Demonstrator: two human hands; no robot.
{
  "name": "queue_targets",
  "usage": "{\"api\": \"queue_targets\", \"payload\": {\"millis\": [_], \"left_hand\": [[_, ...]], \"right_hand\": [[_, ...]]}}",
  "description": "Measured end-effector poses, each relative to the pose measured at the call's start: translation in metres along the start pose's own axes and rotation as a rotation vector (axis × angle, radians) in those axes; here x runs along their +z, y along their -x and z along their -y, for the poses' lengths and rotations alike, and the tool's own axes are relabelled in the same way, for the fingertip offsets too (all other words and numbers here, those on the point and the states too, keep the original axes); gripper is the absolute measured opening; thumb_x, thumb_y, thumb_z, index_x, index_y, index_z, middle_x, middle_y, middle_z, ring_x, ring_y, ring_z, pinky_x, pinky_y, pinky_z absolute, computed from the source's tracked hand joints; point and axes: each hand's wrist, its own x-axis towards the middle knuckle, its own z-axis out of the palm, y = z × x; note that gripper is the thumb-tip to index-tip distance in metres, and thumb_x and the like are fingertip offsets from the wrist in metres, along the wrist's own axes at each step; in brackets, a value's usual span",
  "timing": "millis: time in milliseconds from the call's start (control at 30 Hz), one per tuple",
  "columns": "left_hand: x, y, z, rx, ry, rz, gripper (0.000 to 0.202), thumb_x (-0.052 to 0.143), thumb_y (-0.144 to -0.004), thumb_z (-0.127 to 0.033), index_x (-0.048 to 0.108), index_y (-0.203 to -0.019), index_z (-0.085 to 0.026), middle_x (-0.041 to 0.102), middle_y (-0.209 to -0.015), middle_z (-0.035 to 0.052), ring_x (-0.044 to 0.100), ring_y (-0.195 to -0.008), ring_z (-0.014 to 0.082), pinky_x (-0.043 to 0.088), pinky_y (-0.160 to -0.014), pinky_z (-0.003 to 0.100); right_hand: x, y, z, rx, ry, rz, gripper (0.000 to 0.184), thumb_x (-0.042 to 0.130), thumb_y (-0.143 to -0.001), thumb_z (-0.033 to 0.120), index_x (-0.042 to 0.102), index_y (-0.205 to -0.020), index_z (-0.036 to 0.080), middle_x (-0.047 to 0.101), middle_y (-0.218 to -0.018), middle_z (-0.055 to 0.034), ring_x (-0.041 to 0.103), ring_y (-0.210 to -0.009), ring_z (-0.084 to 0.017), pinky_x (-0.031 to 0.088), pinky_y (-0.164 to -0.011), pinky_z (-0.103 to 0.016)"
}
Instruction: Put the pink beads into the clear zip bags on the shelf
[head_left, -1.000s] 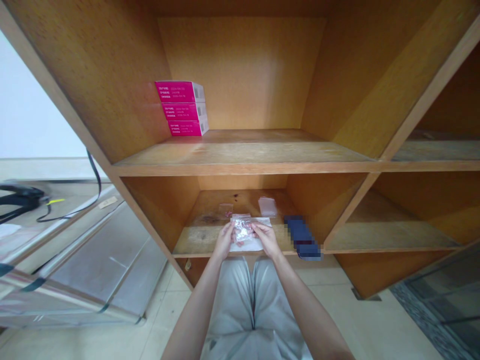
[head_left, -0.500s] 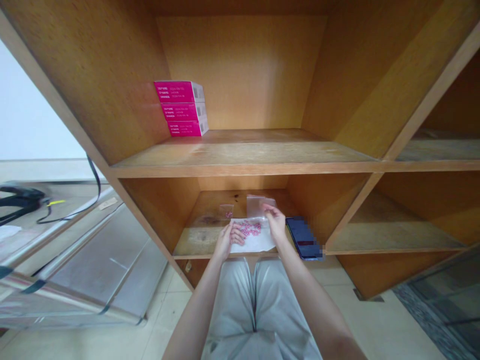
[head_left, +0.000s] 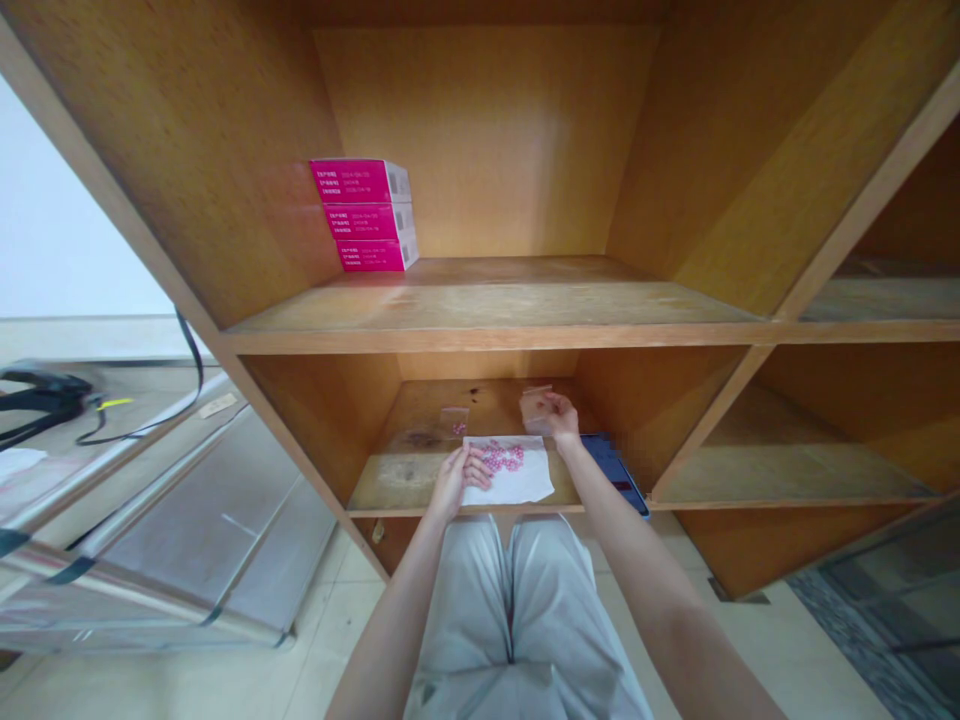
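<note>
Pink pieces, tablet-like but too small to tell exactly, lie in a loose cluster on a white paper sheet. The sheet sits near the front edge of the lower compartment's wooden shelf. Your left hand rests at the sheet's left side, its fingers slightly apart and touching the paper just beside the cluster. Your right hand is farther back, its fingers together on a small clear plastic bag near the compartment's rear, well behind the sheet. A second clear bag, holding a few pink pieces, lies toward the back left, apart from the sheet. A dark blue phone lies at the right of the compartment, just under your right forearm, so keep that arm lifted clear of it. Three magenta boxes stand stacked on the shelf above. Good practice here: keep your left-hand pressure light but steady so the sheet cannot slide and the pieces do not roll. Hold the bag by its edge, with its mouth unobstructed.
</note>
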Motion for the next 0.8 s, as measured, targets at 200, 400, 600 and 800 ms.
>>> {"api": "queue_targets", "payload": {"millis": [200, 400, 600, 800], "left_hand": [[0.001, 0.0, -0.001, 0.005, 0.01, 0.004, 0.043, 0.047, -0.076, -0.05, 0.055, -0.083, -0.009, 0.063, -0.06, 0.0079, 0.056, -0.044, 0.0126, 0.046, -0.044, 0.023], [0.001, -0.001, 0.0, -0.011, 0.004, -0.009, 0.043, 0.048, -0.075, -0.051, 0.054, -0.082, -0.009, 0.063, -0.059, 0.0077, 0.056, -0.044, 0.0131, 0.046, -0.044, 0.024], [0.001, -0.002, 0.001, -0.011, 0.017, -0.007, 0.04, 0.049, -0.075, -0.049, 0.054, -0.08, -0.01, 0.063, -0.058, 0.0065, 0.057, -0.043, 0.0137, 0.045, -0.043, 0.025], [-0.001, -0.003, 0.002, -0.006, 0.022, 0.0, 0.039, 0.049, -0.076, -0.047, 0.055, -0.082, -0.01, 0.063, -0.059, 0.0073, 0.057, -0.044, 0.0138, 0.046, -0.044, 0.025]], "right_hand": [[-0.002, -0.005, -0.004, 0.003, -0.024, 0.001, 0.017, 0.058, -0.062, 0.028, 0.056, -0.075, 0.016, 0.063, -0.08, -0.0099, 0.057, -0.075, -0.021, 0.044, -0.071, -0.034], [-0.006, -0.013, -0.016, -0.062, 0.134, 0.005, 0.013, 0.049, -0.065, 0.023, 0.058, -0.071, 0.015, 0.063, -0.078, -0.0087, 0.057, -0.074, -0.02, 0.044, -0.072, -0.035], [-0.007, -0.01, -0.008, -0.114, 0.179, -0.011, 0.011, 0.048, -0.064, 0.02, 0.058, -0.064, 0.017, 0.063, -0.07, -0.006, 0.057, -0.071, -0.019, 0.044, -0.072, -0.034], [-0.008, 0.003, 0.015, -0.194, 0.232, -0.051, 0.013, 0.047, -0.066, 0.021, 0.058, -0.064, 0.016, 0.061, -0.073, -0.0073, 0.054, -0.08, -0.022, 0.038, -0.082, -0.039]]}}
